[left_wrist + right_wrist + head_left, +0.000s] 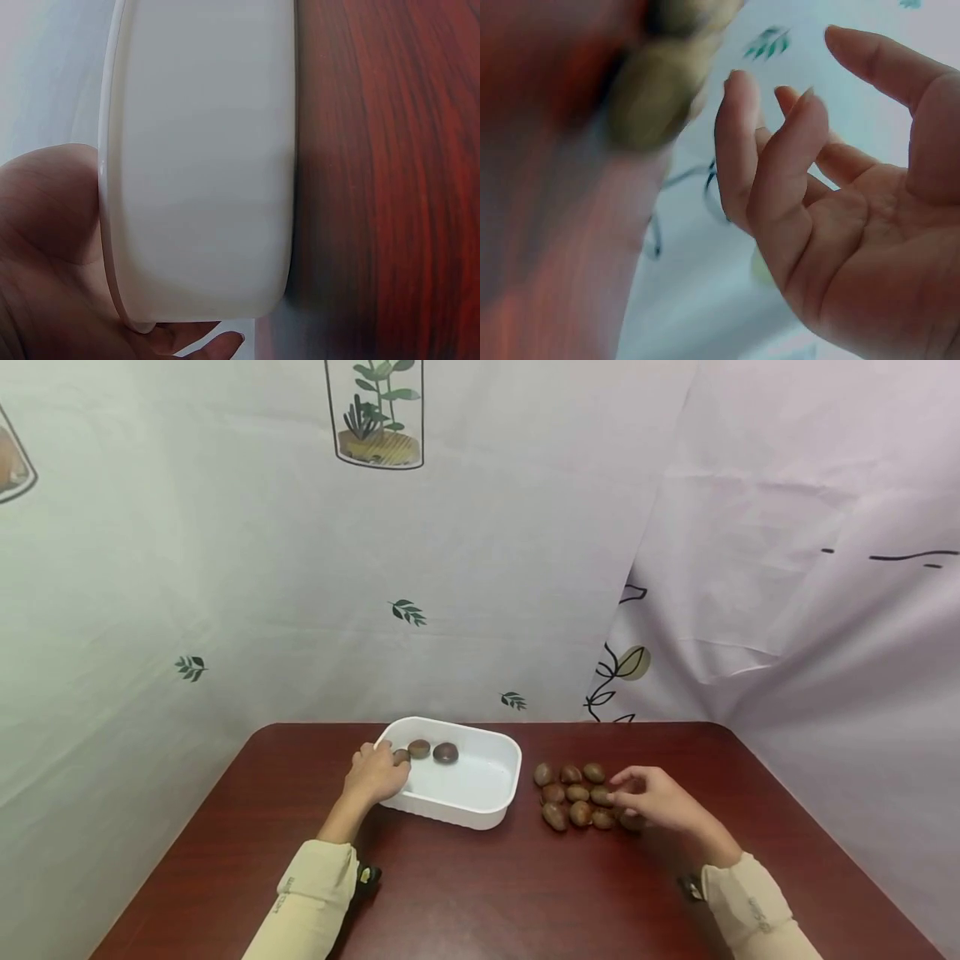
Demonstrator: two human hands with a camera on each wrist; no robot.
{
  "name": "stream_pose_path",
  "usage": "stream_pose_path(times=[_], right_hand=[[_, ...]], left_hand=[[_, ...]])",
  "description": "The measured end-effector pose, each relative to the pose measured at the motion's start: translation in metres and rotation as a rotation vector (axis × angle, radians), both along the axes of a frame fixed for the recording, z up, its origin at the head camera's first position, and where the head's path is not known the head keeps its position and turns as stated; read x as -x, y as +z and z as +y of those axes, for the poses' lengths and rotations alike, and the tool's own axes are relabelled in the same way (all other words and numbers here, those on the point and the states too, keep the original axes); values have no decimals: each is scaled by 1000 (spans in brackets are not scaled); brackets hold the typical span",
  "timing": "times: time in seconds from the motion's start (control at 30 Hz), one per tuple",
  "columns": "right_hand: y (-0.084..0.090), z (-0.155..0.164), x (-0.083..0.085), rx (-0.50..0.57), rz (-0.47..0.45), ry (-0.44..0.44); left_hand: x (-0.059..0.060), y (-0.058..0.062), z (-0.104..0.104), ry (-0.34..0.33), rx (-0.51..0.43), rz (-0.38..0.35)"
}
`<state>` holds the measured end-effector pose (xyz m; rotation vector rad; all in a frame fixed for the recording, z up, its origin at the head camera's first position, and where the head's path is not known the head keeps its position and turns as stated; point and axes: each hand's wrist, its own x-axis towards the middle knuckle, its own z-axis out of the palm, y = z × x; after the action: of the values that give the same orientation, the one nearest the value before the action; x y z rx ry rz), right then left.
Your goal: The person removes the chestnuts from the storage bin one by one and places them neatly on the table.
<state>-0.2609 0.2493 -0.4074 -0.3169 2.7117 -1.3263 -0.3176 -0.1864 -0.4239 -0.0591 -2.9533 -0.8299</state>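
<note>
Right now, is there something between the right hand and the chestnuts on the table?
Nothing visible. The right hand hovers at the right edge of the chestnut pile, fingers relaxed and empty, almost touching the nearest nuts. The white tray stands left of the pile, apart.

Head view looks forward and down across the table (480, 893); left wrist view sits close against the tub (202, 165) wall; right wrist view close under the right hand (840, 217), blurred; tub shared (480, 793).
</note>
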Motion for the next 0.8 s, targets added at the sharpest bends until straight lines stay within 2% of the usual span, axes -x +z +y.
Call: stream_pose_path(times=[0.23, 0.5, 0.8], right_hand=[[10, -52, 12, 122, -26, 46], [14, -96, 20, 204, -15, 54], [3, -161, 34, 346, 18, 110]], left_hand=[[-1, -7, 0, 6, -2, -5], [1, -5, 4, 8, -9, 16], [4, -4, 2, 17, -1, 17]])
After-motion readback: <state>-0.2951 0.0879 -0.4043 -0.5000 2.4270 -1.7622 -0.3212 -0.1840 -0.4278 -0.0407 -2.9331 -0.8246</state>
